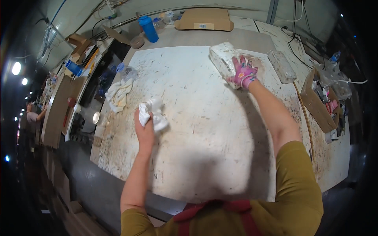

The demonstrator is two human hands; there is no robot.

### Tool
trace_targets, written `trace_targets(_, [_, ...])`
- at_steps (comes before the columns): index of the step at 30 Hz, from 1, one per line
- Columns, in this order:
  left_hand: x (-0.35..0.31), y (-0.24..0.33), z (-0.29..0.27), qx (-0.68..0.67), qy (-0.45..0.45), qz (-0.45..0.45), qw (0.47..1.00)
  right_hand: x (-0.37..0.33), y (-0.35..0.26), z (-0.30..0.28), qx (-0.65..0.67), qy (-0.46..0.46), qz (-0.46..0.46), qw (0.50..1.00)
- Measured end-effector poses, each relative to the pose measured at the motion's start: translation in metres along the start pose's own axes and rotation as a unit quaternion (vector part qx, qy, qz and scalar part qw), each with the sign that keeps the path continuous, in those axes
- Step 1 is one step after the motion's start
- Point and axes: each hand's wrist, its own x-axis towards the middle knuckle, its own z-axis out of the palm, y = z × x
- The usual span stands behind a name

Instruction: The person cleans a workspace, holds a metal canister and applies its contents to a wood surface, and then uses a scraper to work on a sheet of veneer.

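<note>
My left hand (145, 131), bare, is closed round a crumpled white cloth (158, 118) above the left part of the stained white tabletop (197, 137). My right hand (245, 72) wears a pink patterned glove. Its fingers are spread against the right side of a whitish, block-shaped thing (223, 57) at the far right of the board; the covering looks like plastic wrap or tape. A similar wrapped block (281, 66) lies farther right, apart from my hand. To the left of the cloth rests another crumpled, yellowish-white rag (119, 94).
A clear plastic bottle (126, 72) lies by the rag. Along the back stand a blue bottle (148, 29) and a flat cardboard box (204, 19). At right, an open carton (321, 100) holds assorted items, near a thin rod (304, 118) and loose cables. Another person (33, 117) is far left.
</note>
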Motion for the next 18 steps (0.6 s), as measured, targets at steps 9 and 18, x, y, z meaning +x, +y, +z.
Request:
trace_targets(9, [0.219,-0.089,0.109,0.352,0.005,0.278,0.894,0.061,0.105,0.023,-0.021,-0.028,0.022,0.999])
trace_targets(18, [0.118,-0.106,0.289,0.365,-0.314,0.341,0.808,0.110,0.164,0.067,0.036,0.093,-0.204,0.974])
